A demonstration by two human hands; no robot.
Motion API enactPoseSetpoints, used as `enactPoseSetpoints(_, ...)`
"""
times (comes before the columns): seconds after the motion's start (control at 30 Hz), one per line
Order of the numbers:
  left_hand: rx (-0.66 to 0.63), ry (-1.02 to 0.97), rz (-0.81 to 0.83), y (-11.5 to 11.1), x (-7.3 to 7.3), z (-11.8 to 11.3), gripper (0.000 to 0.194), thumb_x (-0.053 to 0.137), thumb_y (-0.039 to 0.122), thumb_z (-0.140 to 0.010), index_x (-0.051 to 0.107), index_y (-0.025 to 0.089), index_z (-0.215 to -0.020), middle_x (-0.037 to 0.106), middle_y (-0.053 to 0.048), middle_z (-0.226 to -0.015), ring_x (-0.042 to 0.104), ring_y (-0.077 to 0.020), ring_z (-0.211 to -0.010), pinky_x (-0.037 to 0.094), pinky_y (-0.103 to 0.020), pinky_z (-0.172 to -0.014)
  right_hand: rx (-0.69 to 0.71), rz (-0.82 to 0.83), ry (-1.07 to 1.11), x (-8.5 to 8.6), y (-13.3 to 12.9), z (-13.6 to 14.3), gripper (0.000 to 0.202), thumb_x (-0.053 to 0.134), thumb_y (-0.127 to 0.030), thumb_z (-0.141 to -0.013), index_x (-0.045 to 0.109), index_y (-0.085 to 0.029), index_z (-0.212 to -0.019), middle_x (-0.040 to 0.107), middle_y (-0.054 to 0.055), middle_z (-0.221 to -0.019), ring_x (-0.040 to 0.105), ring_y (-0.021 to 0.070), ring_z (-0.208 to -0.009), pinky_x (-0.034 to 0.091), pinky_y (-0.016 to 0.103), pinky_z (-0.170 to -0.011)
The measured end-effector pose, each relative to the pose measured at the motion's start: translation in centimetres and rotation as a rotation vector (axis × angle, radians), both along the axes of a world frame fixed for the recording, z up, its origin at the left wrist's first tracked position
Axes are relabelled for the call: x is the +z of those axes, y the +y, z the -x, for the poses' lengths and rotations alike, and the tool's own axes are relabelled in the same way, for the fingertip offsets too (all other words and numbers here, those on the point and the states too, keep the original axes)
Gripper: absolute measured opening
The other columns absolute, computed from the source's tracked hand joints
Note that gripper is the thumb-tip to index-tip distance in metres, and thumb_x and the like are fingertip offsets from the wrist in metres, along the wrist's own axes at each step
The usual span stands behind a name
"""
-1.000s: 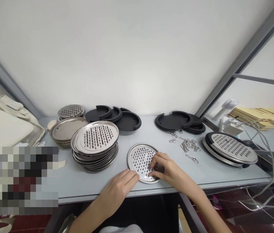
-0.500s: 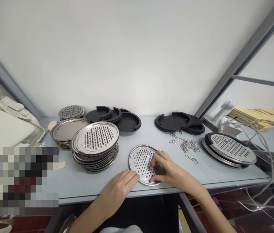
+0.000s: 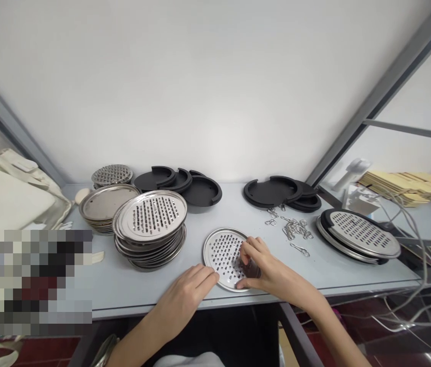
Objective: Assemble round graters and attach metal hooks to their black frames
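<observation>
A round steel grater plate [image 3: 221,255], studded with rows of cutting holes, lies flat near the table's front edge. My left hand [image 3: 190,289] rests palm down beside it, its outstretched fingertips touching the near left rim. Curled over the plate's right side is my right hand [image 3: 267,267], thumb against the near rim and fingers bent on the perforated face; part of the plate is hidden beneath it. To the left, more grater plates [image 3: 158,216] sit on a tall stack of metal discs [image 3: 150,257].
Behind are plain discs [image 3: 108,201], another grater stack [image 3: 112,175] and black round holders [image 3: 202,192] [image 3: 272,192]. Metal clips [image 3: 295,228] lie right of my hands. Further right are holders fitted with graters [image 3: 364,234], cables [image 3: 416,219] and yellowish flat pieces [image 3: 402,186].
The view has shifted very slightly. Both hands and the grater plate stay in nearly the same places, the right fingers moving only a little over it.
</observation>
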State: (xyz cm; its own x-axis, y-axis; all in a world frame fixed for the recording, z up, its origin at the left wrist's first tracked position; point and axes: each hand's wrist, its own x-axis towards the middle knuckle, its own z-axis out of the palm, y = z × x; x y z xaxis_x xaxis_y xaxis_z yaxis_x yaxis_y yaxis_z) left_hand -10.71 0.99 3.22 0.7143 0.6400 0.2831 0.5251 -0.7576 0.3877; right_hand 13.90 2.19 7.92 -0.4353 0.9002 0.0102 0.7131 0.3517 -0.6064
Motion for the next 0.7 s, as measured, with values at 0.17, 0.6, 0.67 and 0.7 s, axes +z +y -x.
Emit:
enactPoseSetpoints(0.17, -0.018, -0.025, -0.03, 0.1, -0.2, 0.0, 0.031, 0.038, 0.004, -0.093, 0.052, 0.018, -0.116, 0.058, -0.006, -0.104, 0.056, -0.0173, -0.094, 0.05, -0.033, -0.084, -0.005, -0.018, -0.022, -0.2, 0.2, 0.2, 0.028, 0.071, -0.031, -0.078, 0.044, -0.023, -0.082, 0.048, 0.0, -0.092, 0.046, 0.0187, -0.088, 0.044, 0.032, -0.078)
enactPoseSetpoints(0.6, -0.079, 0.001, -0.073, 0.5, -0.3, 0.0, 0.028, 0.035, 0.006, -0.095, 0.053, 0.015, -0.114, 0.06, -0.006, -0.102, 0.053, -0.0174, -0.09, 0.049, -0.031, -0.08, 0.119, 0.015, -0.091, 1.2, 0.9, 1.3, 0.028, 0.062, -0.01, -0.077, 0.037, -0.022, -0.078, 0.049, 0.0, -0.087, 0.044, 0.0185, -0.086, 0.042, 0.032, -0.079)
enactPoseSetpoints(0.67, -0.086, 0.013, -0.083, 0.5, -0.3, 0.0, 0.028, 0.035, 0.006, -0.095, 0.052, 0.015, -0.115, 0.06, -0.006, -0.103, 0.052, -0.0177, -0.091, 0.049, -0.032, -0.081, 0.128, 0.028, -0.096, 1.4, 1.0, 1.4, 0.029, 0.06, -0.007, -0.076, 0.036, -0.022, -0.077, 0.048, 0.0, -0.086, 0.044, 0.0183, -0.085, 0.042, 0.032, -0.079)
enactPoseSetpoints(0.7, -0.087, 0.02, -0.088, 0.5, -0.3, 0.0, 0.028, 0.035, 0.006, -0.095, 0.052, 0.015, -0.115, 0.06, -0.006, -0.103, 0.052, -0.0178, -0.091, 0.049, -0.032, -0.081, 0.135, 0.038, -0.097, 1.5, 1.1, 1.4, 0.029, 0.059, -0.006, -0.076, 0.035, -0.022, -0.077, 0.048, 0.0, -0.086, 0.044, 0.0182, -0.085, 0.042, 0.032, -0.078)
